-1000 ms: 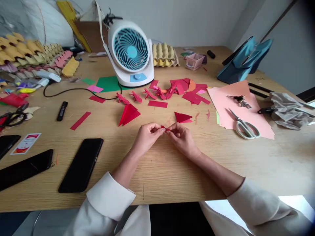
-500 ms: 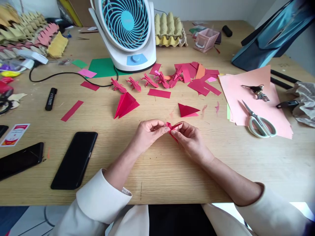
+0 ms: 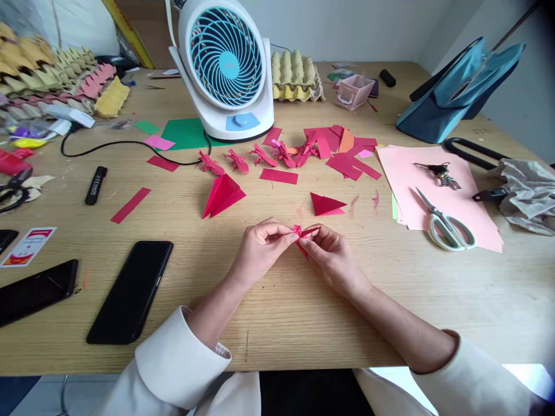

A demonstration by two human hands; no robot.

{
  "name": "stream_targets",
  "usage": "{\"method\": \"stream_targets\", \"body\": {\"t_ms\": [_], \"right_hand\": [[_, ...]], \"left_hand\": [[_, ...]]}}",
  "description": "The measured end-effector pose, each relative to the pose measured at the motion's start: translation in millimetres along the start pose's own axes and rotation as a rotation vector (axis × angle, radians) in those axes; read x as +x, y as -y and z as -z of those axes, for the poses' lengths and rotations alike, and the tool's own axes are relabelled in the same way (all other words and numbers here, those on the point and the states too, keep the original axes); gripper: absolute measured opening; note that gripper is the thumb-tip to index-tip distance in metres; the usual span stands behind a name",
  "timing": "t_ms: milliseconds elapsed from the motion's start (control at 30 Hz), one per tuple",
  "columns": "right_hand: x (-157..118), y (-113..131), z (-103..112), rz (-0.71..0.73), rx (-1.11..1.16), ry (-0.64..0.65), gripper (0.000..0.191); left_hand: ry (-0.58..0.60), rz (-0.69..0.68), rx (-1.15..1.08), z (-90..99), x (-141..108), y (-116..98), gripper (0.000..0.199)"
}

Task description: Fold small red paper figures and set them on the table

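Note:
A small red folded paper figure [image 3: 298,231] is pinched between both hands above the middle of the table. My left hand [image 3: 264,245] grips its left side between thumb and forefinger. On the other side, my right hand [image 3: 332,251] pinches a thin pointed part that sticks out to the right; fingers cover much of the figure. Beyond the hands lie a larger red folded paper [image 3: 222,196] at left and a red folded triangle [image 3: 326,203] at right. Further back, several red origami figures [image 3: 237,162] stand in a row.
A white fan [image 3: 236,124] stands at the back. Scissors [image 3: 448,228] and keys [image 3: 443,172] rest on pink paper sheets [image 3: 399,167] at right. Red paper scraps [image 3: 347,164] lie behind. At left are a black phone [image 3: 132,292], a second phone [image 3: 39,292] and a marker [image 3: 96,185].
The camera view has tilted up slightly, so the table appears lower. Both hands keep their pinch on the folded paper figure, with only slight finger movement.

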State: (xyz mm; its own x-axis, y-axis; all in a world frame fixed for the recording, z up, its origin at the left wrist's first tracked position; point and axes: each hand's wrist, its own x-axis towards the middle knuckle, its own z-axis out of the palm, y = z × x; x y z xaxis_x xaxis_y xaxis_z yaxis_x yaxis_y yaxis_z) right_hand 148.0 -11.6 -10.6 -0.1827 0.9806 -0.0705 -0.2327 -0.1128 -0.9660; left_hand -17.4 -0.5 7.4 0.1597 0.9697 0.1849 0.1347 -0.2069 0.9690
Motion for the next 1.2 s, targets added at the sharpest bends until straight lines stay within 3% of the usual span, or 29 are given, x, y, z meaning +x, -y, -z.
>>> {"method": "stream_targets", "body": {"t_ms": [233, 333, 500, 733, 967, 1200], "right_hand": [[2.0, -3.7, 3.4, 0.021, -0.019, 0.023, 0.029], [2.2, -3.3, 3.7, 0.036, 0.012, 0.029, 0.029], [2.9, -3.0, 4.3, 0.046, 0.029, 0.053, 0.027], [2.6, -3.1, 4.3, 0.027, 0.057, 0.053, 0.028], [1.5, -1.3, 0.2, 0.048, 0.049, -0.005, 0.032], [1.9, -5.2, 0.7, 0.120, -0.039, -0.035, 0.030]], "left_hand": [[0.016, -0.043, 0.070, 0.4, -0.8, -0.7, 0.014], [0.057, 0.022, -0.035, 1.4, 0.3, 0.8, 0.016], [0.003, 0.188, -0.174, 1.8, 1.0, -1.0, 0.014], [0.051, 0.283, -0.296, 2.6, 2.0, -1.7, 0.020], [0.005, 0.162, -0.121, 0.2, -0.2, -6.4, 0.018], [-0.050, -0.052, 0.184, 0.3, -3.6, -5.1, 0.021]]}}
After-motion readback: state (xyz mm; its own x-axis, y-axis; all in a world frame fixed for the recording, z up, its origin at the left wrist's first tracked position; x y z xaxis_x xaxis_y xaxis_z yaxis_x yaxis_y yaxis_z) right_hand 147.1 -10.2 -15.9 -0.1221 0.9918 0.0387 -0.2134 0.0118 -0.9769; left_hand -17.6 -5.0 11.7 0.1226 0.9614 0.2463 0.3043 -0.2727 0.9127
